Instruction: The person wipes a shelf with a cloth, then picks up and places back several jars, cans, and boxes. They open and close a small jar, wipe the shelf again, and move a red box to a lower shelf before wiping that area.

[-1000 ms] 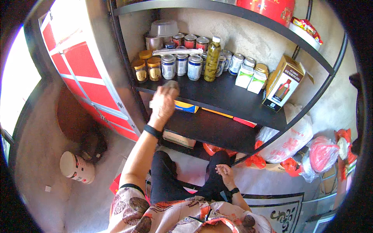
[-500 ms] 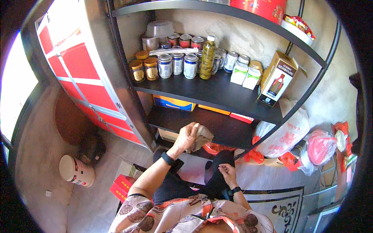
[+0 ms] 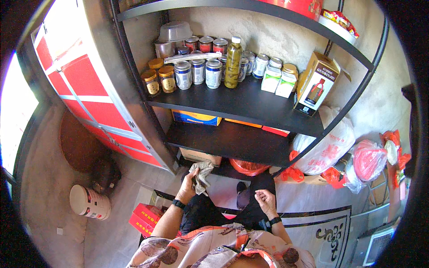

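I have a crumpled grey-beige cloth (image 3: pixel 202 176) gripped in my left hand (image 3: pixel 187 190), low over my legs, below the black lower shelf (image 3: pixel 228 138). My right hand (image 3: pixel 266 203) rests by my right thigh, its fingers loosely curled with no object visible in them. Above, the middle shelf (image 3: pixel 241 102) carries several cans (image 3: pixel 183 76), gold-lidded jars (image 3: pixel 167 79), a tall bottle of greenish contents (image 3: pixel 233 64), white cartons (image 3: pixel 285 85) and a tall gold-and-white box (image 3: pixel 315 85).
A red metal-framed cabinet (image 3: pixel 91 111) stands left of the rack. A white bucket (image 3: pixel 89 201) and red boxes (image 3: pixel 145 216) are on the floor at left. Plastic bags (image 3: pixel 371 161), a cardboard box (image 3: pixel 199 156) and a red bag (image 3: pixel 248 166) sit low around the rack.
My left hand with the cloth has come down from the middle shelf's front edge, past the lower shelf, to above my legs. My right hand has shifted only slightly.
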{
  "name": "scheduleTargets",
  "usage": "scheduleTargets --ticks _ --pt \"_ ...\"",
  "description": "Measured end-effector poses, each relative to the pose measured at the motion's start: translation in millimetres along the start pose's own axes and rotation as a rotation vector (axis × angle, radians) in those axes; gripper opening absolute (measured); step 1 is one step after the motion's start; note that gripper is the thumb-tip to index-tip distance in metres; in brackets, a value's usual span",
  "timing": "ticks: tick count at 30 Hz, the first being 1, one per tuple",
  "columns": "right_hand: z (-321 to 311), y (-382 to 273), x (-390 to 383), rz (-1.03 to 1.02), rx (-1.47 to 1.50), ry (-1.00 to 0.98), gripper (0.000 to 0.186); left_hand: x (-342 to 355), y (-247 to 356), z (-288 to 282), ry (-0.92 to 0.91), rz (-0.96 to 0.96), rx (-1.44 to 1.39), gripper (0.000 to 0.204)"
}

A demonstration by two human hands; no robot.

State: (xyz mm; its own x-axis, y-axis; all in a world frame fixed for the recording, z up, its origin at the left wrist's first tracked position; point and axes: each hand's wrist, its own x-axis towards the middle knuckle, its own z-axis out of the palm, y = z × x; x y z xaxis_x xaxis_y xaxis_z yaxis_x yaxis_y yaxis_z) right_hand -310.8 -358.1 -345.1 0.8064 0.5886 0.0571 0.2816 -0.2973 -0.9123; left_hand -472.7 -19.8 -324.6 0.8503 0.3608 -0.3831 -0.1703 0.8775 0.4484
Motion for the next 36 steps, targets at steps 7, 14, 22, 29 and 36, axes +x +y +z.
scheduleTargets --ticks 7,14,22,29,36 --pt "-6.5 -167.6 57.4 -0.19 0.174 -0.153 0.017 0.7 -20.0 -50.6 -0.033 -0.06 -0.161 0.043" --pt "-46.7 -391.0 105.0 -0.946 0.031 -0.263 0.019 -12.3 -17.7 -64.8 -0.044 -0.09 -0.188 0.049" --pt "-19.7 -453.8 222.4 -0.628 0.281 -0.473 0.034 -38.3 -10.5 -79.8 -0.245 0.061 0.082 0.048" --pt "69.5 -421.6 319.5 -0.329 0.294 -0.402 0.042 -45.1 -9.9 -110.6 -0.032 0.097 -0.045 0.051" --pt "97.4 -438.8 378.8 -0.469 0.442 -0.376 0.058 -65.4 1.9 -140.3 0.166 0.137 -0.22 0.051"
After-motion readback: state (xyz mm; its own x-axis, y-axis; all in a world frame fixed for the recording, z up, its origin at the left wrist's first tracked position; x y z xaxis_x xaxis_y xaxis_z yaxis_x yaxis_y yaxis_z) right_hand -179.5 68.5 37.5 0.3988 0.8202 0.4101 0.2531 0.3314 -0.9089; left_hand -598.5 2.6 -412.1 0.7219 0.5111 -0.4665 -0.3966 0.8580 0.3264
